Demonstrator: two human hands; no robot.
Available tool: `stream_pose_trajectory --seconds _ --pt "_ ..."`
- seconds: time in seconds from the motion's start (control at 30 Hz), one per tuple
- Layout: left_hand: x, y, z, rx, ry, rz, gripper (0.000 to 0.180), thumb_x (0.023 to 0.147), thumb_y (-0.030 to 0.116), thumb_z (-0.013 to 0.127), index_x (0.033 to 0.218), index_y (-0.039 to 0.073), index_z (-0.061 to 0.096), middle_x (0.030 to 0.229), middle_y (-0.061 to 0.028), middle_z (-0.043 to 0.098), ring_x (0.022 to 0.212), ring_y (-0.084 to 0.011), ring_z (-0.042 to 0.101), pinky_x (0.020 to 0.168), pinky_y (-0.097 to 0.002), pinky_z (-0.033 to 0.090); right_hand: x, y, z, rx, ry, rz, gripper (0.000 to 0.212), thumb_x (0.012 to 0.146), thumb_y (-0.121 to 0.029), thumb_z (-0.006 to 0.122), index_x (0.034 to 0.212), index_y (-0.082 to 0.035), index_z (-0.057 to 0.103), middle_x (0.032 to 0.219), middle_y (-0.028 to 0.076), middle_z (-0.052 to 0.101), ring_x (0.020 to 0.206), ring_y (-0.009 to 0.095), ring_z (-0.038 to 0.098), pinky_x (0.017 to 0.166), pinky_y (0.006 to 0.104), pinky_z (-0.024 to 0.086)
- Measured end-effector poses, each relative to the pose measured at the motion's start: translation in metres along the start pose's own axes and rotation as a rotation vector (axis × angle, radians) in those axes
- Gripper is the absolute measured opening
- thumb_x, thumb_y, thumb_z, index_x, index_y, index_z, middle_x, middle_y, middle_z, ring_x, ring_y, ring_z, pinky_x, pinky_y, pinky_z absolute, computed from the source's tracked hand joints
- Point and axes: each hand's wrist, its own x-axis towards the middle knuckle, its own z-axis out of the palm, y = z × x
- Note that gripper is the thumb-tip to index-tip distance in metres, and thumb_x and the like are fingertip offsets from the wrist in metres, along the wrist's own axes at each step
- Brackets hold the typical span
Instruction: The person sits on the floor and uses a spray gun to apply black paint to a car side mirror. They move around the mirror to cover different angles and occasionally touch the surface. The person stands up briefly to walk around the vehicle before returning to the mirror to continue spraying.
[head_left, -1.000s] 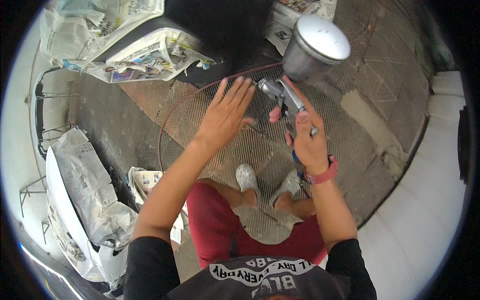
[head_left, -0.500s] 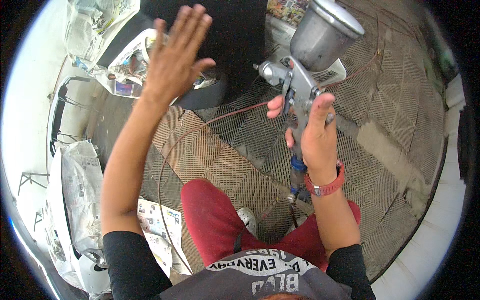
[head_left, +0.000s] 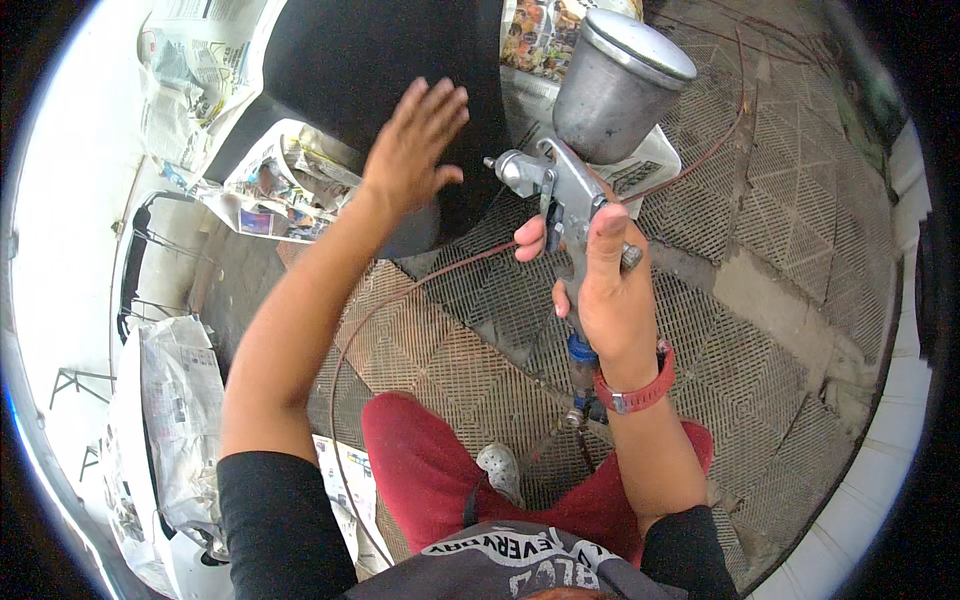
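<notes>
In my right hand [head_left: 612, 285] is a metal spray gun [head_left: 572, 190], its handle wrapped by my fingers. A silver paint cup [head_left: 615, 95] sits on top of the gun, and its nozzle points left. Below the handle hang a blue-ringed fitting [head_left: 580, 352] and the hose connection. My left hand [head_left: 412, 150] is open, fingers stretched, over the black panel [head_left: 370, 60]; whether it touches the surface I cannot tell. Newspaper [head_left: 290, 175] masks the panel's near left edge.
A thin reddish hose [head_left: 400, 298] curves across the slatted floor mats [head_left: 450, 340]. At the left stand a newspaper-covered white part [head_left: 170, 420] and a dark frame [head_left: 135, 250]. More newspaper [head_left: 545, 45] lies right of the panel. A white wall [head_left: 890, 350] borders the right.
My left hand has moved right and nearer to me over the black panel. The spray gun, still in my right hand, has shifted slightly left and down in view.
</notes>
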Motion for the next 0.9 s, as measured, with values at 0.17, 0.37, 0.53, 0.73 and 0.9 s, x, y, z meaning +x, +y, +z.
stream_pose_trajectory --seconds 0.17,0.37,0.53,0.73,0.9 --pt "0.07 -0.112 -0.055 -0.011 0.351 -0.219 0.088 0.102 0.066 0.059 0.172 0.016 0.039 0.18 -0.0115 0.033 0.169 -0.0314 0.022 0.138 -0.0598 0.01 0.002 0.001 -0.008 0.007 0.033 -0.095 0.084 0.111 -0.071 0.049 0.162 -0.005 0.055 0.101 0.008 0.074 0.087 0.013 0.068 0.08 0.0287 0.053" --pt "0.095 -0.07 -0.016 0.042 0.411 -0.15 0.097 0.096 0.069 0.065 0.168 0.008 0.044 0.179 -0.0144 0.036 0.168 -0.0327 0.027 0.138 -0.0575 0.016 0.001 -0.005 -0.014 0.064 0.044 -0.103 0.08 0.112 -0.067 0.051 0.161 -0.004 0.056 0.102 0.007 0.074 0.088 0.013 0.068 0.084 0.0297 0.056" --pt "0.088 0.03 0.019 0.323 -0.04 -0.02 0.106 0.101 0.085 0.041 0.179 0.015 0.022 0.187 -0.0072 0.018 0.173 -0.0284 0.009 0.141 -0.0509 0.0 -0.004 -0.018 -0.018 0.081 0.062 -0.116 0.08 0.111 -0.067 0.051 0.162 -0.005 0.056 0.103 0.008 0.074 0.088 0.013 0.068 0.086 0.0305 0.057" --pt "0.14 -0.022 -0.016 0.241 0.133 -0.244 0.09 0.107 0.072 0.047 0.176 0.017 0.031 0.184 -0.0029 0.028 0.171 -0.0226 0.017 0.14 -0.0544 0.001 -0.007 -0.02 -0.02 0.061 0.048 -0.148 0.082 0.111 -0.068 0.05 0.163 -0.005 0.055 0.103 0.008 0.074 0.09 0.014 0.068 0.085 0.0308 0.057" --pt "0.132 -0.08 -0.044 0.117 0.318 -0.319 0.091 0.106 0.071 0.051 0.174 0.013 0.037 0.181 -0.0129 0.032 0.171 -0.0328 0.018 0.139 -0.0579 0.004 -0.004 -0.02 -0.02 0.061 0.015 -0.143 0.082 0.11 -0.068 0.051 0.164 -0.006 0.054 0.104 0.009 0.075 0.091 0.014 0.068 0.084 0.0302 0.056"
